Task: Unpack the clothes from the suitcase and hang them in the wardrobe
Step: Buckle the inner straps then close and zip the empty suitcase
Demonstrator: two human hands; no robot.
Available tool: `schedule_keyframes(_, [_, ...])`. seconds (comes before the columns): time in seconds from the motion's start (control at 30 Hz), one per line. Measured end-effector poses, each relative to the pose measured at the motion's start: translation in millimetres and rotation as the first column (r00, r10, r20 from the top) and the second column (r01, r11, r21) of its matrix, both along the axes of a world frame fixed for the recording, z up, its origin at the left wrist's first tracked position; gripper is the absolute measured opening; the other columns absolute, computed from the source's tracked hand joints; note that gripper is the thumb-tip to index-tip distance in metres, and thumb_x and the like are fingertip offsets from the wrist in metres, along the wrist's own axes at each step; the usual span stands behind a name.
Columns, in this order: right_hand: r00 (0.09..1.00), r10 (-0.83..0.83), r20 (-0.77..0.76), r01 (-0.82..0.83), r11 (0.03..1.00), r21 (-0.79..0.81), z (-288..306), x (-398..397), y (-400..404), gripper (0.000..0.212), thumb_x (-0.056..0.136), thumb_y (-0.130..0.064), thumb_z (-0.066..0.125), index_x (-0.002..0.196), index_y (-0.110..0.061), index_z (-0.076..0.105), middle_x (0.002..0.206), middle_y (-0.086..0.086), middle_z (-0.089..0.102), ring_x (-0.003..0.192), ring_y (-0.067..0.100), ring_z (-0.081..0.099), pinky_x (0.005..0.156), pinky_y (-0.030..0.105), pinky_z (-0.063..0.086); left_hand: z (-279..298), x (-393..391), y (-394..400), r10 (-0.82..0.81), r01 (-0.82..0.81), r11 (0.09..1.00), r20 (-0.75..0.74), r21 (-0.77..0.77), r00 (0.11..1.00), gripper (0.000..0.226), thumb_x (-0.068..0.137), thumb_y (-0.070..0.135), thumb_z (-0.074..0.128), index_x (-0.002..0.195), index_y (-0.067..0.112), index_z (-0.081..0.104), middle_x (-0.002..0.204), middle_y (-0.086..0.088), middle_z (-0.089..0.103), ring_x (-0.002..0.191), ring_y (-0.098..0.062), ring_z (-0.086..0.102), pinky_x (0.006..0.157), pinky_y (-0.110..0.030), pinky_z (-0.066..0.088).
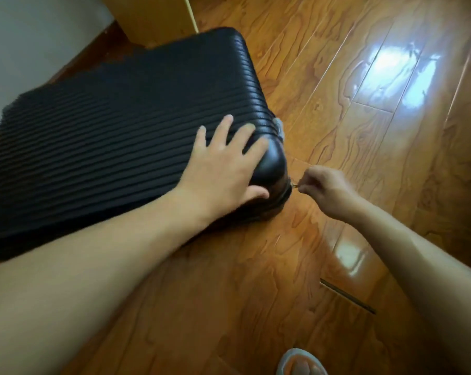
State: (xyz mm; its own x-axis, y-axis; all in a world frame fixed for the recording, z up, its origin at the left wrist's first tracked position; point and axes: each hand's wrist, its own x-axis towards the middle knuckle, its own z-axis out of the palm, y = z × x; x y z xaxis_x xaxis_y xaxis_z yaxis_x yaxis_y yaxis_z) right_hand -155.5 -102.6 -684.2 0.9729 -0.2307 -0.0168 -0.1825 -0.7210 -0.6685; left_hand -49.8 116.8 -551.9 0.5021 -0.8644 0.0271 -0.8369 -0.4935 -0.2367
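A black ribbed hard-shell suitcase [115, 125] lies flat and closed on the wooden floor, filling the left half of the view. My left hand [223, 163] presses flat on its lid near the rounded front corner, fingers spread. Just right of that corner, my right hand [323, 188] pinches the small metal zipper pull [295, 186] at the suitcase's seam. No clothes are visible; the inside of the case is hidden.
Glossy wooden floor [350, 117] stretches to the right and front, with bright glare patches. A light wooden furniture panel [158, 14] stands behind the suitcase, beside a pale wall [25, 36]. My foot in a grey slipper [300, 362] shows at the bottom edge.
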Motion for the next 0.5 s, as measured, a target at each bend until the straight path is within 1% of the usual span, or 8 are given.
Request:
schedule_keyframes(0.07, [0.989,-0.148,0.017,0.148,0.988,0.036,-2,-1,-8,0.018,0.089,-0.011,0.071,0.078,-0.021,0.06,0.083,-0.004,0.059,0.082,0.018,0.056,0.074,0.034,0.047,-4,14,-36,0.111,-0.115,0.991,-0.074,-0.061,0.991,0.096,0.074,0.079,0.064,0.15,0.028,0.038,0.157,-0.005,0.038,0.147,-0.038,0.031,0.111,-0.067,0.033])
schedule_keyframes(0.17, [0.968,-0.252,0.002,0.252,0.965,0.068,-5,10,-10,0.009,0.092,-0.013,0.068,0.084,-0.016,0.065,0.09,0.003,0.063,0.087,0.022,0.059,0.079,0.038,0.051,-9,34,-38,0.052,-0.067,0.994,-0.166,-0.084,0.985,0.096,0.081,0.073,0.063,0.159,0.032,0.024,0.166,-0.006,0.022,0.154,-0.033,0.017,0.122,-0.06,0.019])
schedule_keyframes(0.23, [0.961,-0.277,-0.006,0.277,0.96,0.047,-11,8,-3,0.005,0.093,-0.014,0.066,0.09,-0.011,0.067,0.091,0.005,0.063,0.089,0.025,0.06,0.081,0.043,0.052,-8,42,7,0.027,-0.038,0.997,-0.167,-0.069,0.986,0.099,0.081,0.068,0.067,0.161,0.034,0.019,0.167,-0.009,0.016,0.155,-0.034,0.014,0.124,-0.055,0.017])
schedule_keyframes(0.27, [0.958,-0.286,0.009,0.286,0.958,0.011,-13,6,2,0.006,0.093,-0.015,0.065,0.091,-0.01,0.067,0.09,0.005,0.062,0.088,0.025,0.059,0.079,0.044,0.051,-7,44,40,0.057,-0.064,0.997,-0.155,-0.037,0.986,0.102,0.08,0.066,0.069,0.161,0.036,0.015,0.168,-0.01,0.014,0.155,-0.035,0.013,0.124,-0.056,0.017])
schedule_keyframes(0.33, [0.947,-0.317,0.061,0.32,0.946,-0.053,-15,0,18,0.008,0.094,-0.017,0.063,0.089,-0.01,0.064,0.088,0.002,0.058,0.083,0.023,0.055,0.07,0.037,0.045,-6,45,115,0.206,-0.203,0.979,-0.13,0.032,0.97,0.106,0.081,0.064,0.07,0.162,0.041,0.006,0.169,-0.01,0.011,0.155,-0.038,0.012,0.123,-0.058,0.02])
schedule_keyframes(0.4, [0.933,-0.348,0.091,0.355,0.932,-0.075,-15,-8,34,0.01,0.094,-0.016,0.061,0.085,-0.01,0.061,0.084,0.002,0.054,0.077,0.022,0.052,0.065,0.03,0.035,-5,41,172,0.335,-0.328,0.941,-0.1,0.084,0.937,0.105,0.082,0.068,0.064,0.16,0.044,-0.001,0.169,-0.011,0.012,0.154,-0.039,0.014,0.12,-0.059,0.027])
schedule_keyframes(0.47, [0.943,-0.313,0.114,0.326,0.938,-0.114,-14,-18,51,0.012,0.093,-0.015,0.061,0.083,-0.01,0.057,0.082,0.0,0.051,0.073,0.023,0.051,0.062,0.03,0.035,-3,38,198,0.386,-0.378,0.92,-0.061,0.108,0.921,0.101,0.081,0.073,0.056,0.161,0.043,0.002,0.168,-0.011,0.019,0.152,-0.04,0.022,0.117,-0.058,0.034])
schedule_keyframes(0.5, [0.948,-0.288,0.135,0.306,0.942,-0.135,-13,-24,58,0.013,0.092,-0.014,0.061,0.082,-0.01,0.055,0.081,0.0,0.05,0.071,0.023,0.051,0.061,0.031,0.037,-2,38,201,0.38,-0.373,0.922,-0.052,0.108,0.924,0.1,0.08,0.072,0.056,0.161,0.041,0.008,0.166,-0.011,0.024,0.149,-0.041,0.028,0.114,-0.058,0.038])
